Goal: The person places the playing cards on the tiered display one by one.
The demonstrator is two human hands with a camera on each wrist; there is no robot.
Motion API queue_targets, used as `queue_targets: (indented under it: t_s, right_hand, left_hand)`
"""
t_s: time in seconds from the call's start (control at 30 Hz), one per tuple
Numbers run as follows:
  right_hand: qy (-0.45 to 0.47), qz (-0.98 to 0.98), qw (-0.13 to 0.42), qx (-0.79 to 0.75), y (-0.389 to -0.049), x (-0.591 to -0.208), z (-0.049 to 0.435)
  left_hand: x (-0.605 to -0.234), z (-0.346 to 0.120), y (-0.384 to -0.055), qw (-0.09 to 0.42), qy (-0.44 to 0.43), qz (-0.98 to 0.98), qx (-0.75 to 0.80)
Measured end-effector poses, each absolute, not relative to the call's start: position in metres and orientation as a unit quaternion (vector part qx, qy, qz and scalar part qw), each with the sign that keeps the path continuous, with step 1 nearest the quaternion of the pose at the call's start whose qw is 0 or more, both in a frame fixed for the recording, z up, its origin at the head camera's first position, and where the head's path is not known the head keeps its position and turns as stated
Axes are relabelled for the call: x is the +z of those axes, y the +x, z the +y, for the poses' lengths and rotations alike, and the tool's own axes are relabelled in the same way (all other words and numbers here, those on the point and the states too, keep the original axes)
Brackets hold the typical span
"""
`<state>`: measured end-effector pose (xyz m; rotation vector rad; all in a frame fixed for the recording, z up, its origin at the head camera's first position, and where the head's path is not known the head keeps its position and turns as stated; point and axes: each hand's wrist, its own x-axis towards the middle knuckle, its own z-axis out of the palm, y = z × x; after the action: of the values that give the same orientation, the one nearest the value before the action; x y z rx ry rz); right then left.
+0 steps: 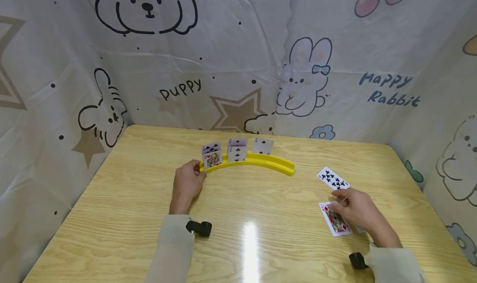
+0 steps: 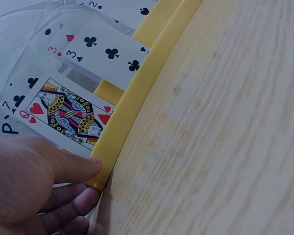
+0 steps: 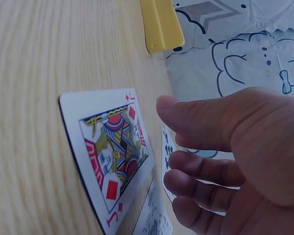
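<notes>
At its left end, a curved yellow card holder (image 1: 261, 161) is pinched between the thumb and fingers of my left hand (image 1: 187, 183). Upright in it, the queen of hearts (image 2: 71, 115) stands before a seven of clubs (image 2: 19, 100). Further along, a three of clubs (image 2: 103, 54) overlaps a three of diamonds (image 1: 237, 141), then comes a black two (image 1: 263, 145). My right hand (image 1: 357, 210) is over the loose cards, fingers loosely bent and holding nothing. Below it lies the jack of diamonds (image 3: 112, 152); another card (image 3: 154, 215) shows partly beside it.
A black-suited club card (image 1: 333, 178) lies face up just beyond the right hand. The wooden table (image 1: 130, 200) meets a printed cloth backdrop (image 1: 223, 59) along its far side, and the cloth also hangs at both sides.
</notes>
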<state>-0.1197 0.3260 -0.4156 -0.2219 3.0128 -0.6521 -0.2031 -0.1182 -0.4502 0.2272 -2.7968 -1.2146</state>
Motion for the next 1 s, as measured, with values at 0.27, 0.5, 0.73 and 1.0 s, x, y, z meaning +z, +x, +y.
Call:
queue_targets:
  t_s: [0.27, 0.5, 0.73, 1.0]
  right_hand:
    - [-0.062, 0.977, 0.052, -0.198, -0.119, -0.42, 0.331]
    - [-0.068, 0.979, 0.048, -0.186, -0.118, -0.423, 0.333]
    - [-0.07, 0.981, 0.057, -0.17, -0.118, -0.426, 0.333]
    - [-0.035, 0.979, 0.07, -0.187, -0.119, -0.426, 0.332]
  left_hand:
    - [-0.45, -0.118, -0.202, 0.035, 0.076, -0.913, -0.399]
    - [-0.45, -0.118, -0.203, 0.037, 0.073, -0.912, -0.401]
    - [-0.45, -0.119, -0.203, 0.041, 0.071, -0.913, -0.4]
    - [-0.45, -0.119, -0.203, 0.041, 0.073, -0.912, -0.401]
